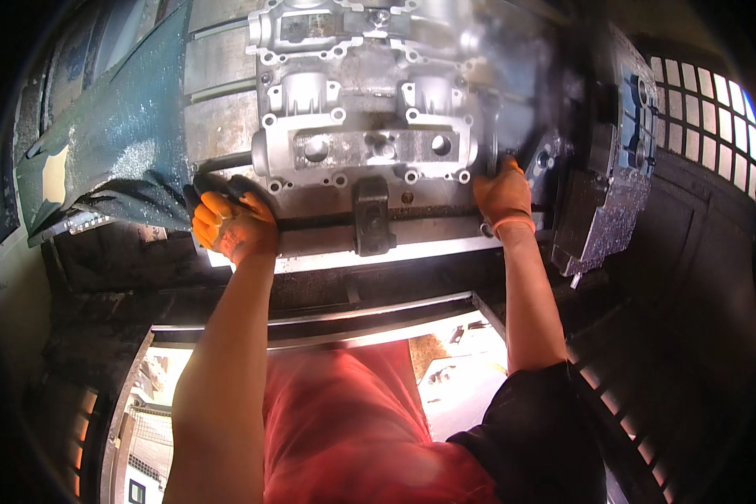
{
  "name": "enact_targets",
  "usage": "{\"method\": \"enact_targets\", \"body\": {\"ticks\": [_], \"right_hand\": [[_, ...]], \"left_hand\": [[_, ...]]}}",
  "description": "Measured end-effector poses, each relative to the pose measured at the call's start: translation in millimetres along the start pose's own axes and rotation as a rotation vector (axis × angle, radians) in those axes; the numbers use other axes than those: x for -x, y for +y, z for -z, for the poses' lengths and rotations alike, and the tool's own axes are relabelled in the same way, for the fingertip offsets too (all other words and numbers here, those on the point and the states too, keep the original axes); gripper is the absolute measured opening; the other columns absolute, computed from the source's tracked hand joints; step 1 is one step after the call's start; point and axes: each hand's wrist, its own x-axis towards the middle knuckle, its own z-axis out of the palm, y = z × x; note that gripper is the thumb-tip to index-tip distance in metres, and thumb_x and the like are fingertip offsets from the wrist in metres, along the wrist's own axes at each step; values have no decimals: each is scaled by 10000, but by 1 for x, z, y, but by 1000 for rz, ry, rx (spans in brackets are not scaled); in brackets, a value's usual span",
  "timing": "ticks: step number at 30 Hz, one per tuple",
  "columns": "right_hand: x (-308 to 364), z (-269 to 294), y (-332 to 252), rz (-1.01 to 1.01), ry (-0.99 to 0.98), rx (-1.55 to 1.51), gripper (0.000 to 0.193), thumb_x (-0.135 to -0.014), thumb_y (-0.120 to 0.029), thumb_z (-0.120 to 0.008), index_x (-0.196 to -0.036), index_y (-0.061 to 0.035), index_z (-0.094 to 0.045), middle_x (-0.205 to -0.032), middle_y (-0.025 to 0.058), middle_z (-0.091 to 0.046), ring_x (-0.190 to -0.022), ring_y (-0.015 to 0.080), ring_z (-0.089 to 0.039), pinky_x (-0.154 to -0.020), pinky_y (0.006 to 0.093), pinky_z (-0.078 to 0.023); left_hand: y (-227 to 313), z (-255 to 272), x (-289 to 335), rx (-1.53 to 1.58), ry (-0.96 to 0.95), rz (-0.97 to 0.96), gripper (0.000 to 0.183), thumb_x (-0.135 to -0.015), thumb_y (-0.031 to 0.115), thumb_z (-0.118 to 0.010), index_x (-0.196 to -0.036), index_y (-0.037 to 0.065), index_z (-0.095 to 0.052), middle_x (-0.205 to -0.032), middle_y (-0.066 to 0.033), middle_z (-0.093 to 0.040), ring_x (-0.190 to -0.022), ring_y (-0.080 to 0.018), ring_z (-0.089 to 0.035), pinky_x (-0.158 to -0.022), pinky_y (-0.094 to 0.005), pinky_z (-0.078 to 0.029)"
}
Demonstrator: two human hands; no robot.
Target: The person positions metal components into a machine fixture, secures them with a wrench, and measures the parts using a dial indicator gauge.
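A silver-grey metal casting [370, 155] with bores and bolt holes lies on the slotted machine table ahead of me. My left hand [233, 220], in an orange glove with dark finger ends, is closed at the table's near left edge. Folds of a dark green sheet [134, 126] run up to it; what its fingers grip is hidden. At the casting's right end my right hand [504, 200], also gloved in orange, is closed around the lower part of a slim grey rod-like tool [493, 134]. The tool stands upright in the picture, its far end blurred.
A dark clamp block [373, 217] sits at the casting's near middle. To the right stands a bulky machine unit [609, 185], with a gridded window [710, 109] beyond it. A metal sill [328, 323] crosses between me and the table.
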Motion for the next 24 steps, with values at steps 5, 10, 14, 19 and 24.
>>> {"method": "enact_targets", "body": {"ticks": [5, 10, 14, 19, 24], "right_hand": [[10, -25, 34, 48, 136, -757, 282, -905, -225, -635, -1098, -24, -600, -863, 118, -679, -783, 243, -654, -727, 333, -510], [62, 10, 50, 268, 17, -1260, 54, -978, -56, -557, -961, -95, -590, -717, -68, -499, -605, 21, -444, -523, 181, -362], [81, 82, 23, 74, -498, -1098, 135, -960, -3, -533, -1043, -68, -617, -804, -57, -533, -722, 16, -490, -627, 160, -389], [58, 76, 36, 434, -578, -839, 217, -947, -49, -575, -1155, -10, -620, -870, -20, -581, -792, 33, -527, -672, 176, -422], [35, 72, 23, 444, -831, -902, 306, -954, -92, -623, -1231, 29, -579, -941, -2, -598, -809, 82, -549, -729, 213, -462]], "left_hand": [[1, 0, -2, 1, -10, 6, 560, -797, 401, -637, -1186, 22, -501, -1009, -194, -543, -984, -401, -536, -821, -492, -432], [5, 2, 0, 106, -60, 49, 402, -801, 346, -643, -997, 26, -497, -977, -204, -534, -991, -414, -532, -922, -493, -401], [0, 1, 0, 83, -41, 48, 386, -800, 347, -646, -971, 35, -495, -961, -196, -529, -972, -401, -531, -914, -486, -401], [4, 3, -2, 86, -86, 80, 371, -799, 343, -644, -951, 37, -497, -960, -188, -532, -968, -390, -531, -909, -483, -401], [1, -1, -1, 67, -41, 65, 365, -796, 350, -648, -929, 45, -500, -951, -183, -535, -957, -388, -532, -900, -480, -403]]}}
